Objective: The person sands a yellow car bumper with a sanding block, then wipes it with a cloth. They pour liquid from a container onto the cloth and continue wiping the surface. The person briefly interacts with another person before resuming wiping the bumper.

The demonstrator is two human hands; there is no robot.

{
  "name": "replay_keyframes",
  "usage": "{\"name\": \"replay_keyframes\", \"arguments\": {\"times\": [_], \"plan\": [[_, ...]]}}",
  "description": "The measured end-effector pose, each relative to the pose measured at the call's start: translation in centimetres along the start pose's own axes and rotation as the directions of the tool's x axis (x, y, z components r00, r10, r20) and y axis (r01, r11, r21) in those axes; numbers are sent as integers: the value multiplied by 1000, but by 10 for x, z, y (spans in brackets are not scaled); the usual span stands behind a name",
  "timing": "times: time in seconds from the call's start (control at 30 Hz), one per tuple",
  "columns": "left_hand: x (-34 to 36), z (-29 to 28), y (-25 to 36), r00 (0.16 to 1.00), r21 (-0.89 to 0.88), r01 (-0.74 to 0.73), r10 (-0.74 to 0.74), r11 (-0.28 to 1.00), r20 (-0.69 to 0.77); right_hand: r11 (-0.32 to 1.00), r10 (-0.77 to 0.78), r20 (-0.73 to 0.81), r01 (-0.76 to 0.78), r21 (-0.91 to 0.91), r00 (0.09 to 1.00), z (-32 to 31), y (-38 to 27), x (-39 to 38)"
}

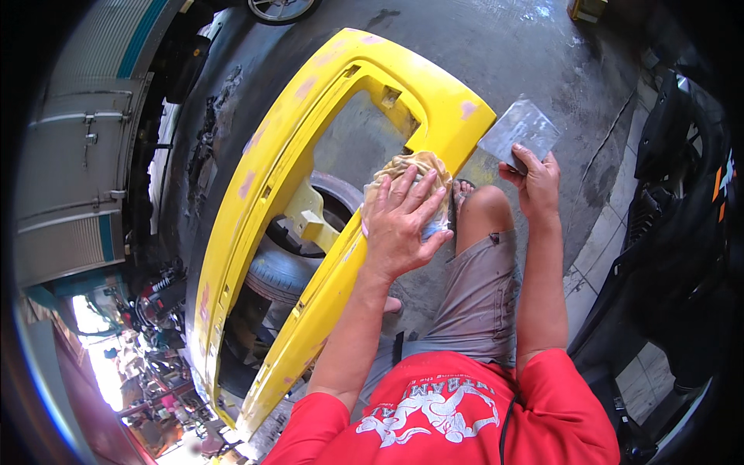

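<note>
A long yellow car bumper with pinkish sanded-looking patches stretches from the lower left to the upper middle. My left hand lies palm down, fingers spread, over a crumpled, stained cloth on the bumper's near bar. Beyond the bumper's right end, my right hand pinches one corner of a thin, square grey sheet between thumb and fingers. Whitish smears mark the sheet's face. I cannot tell whether it is sandpaper or a stiff plate.
A tyre lies beneath the bumper's opening. At the left stands a metal-sided vehicle body, with cluttered parts below it. Black bodywork of a motorbike is at the right. A wheel shows at the top.
</note>
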State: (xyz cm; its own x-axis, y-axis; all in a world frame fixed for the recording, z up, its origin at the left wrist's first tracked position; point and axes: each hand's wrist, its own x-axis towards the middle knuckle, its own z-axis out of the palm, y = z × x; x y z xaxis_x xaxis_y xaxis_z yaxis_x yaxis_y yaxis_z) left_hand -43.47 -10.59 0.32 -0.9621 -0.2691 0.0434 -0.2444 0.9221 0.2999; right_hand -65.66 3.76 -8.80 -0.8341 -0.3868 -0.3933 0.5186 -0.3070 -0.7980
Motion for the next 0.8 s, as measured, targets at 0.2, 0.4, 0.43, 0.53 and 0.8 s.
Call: {"name": "replay_keyframes", "arguments": {"times": [0.2, 0.4, 0.43, 0.53, 0.8], "plan": [[-6, 7, -6, 994, -3, -19, 19, 1000, -105, 981, 76, 50, -65, -183, 996, 24, -5, 8], [-11, 14, -12, 988, -20, -37, 33, 999, -150, 939, -24, 19, 29, -344, 1000, 49, -5, 15], [-11, 16, -13, 989, -43, -37, 30, 998, -148, 928, -14, 25, 22, -373, 1000, 53, -9, 17], [-13, 17, -14, 988, -42, -41, 34, 998, -154, 901, 2, 30, 11, -434, 1000, 59, -16, 21], [-13, 16, -16, 988, -27, -49, 45, 998, -150, 914, 57, -12, -57, -402, 998, 52, -18, 14]]}}
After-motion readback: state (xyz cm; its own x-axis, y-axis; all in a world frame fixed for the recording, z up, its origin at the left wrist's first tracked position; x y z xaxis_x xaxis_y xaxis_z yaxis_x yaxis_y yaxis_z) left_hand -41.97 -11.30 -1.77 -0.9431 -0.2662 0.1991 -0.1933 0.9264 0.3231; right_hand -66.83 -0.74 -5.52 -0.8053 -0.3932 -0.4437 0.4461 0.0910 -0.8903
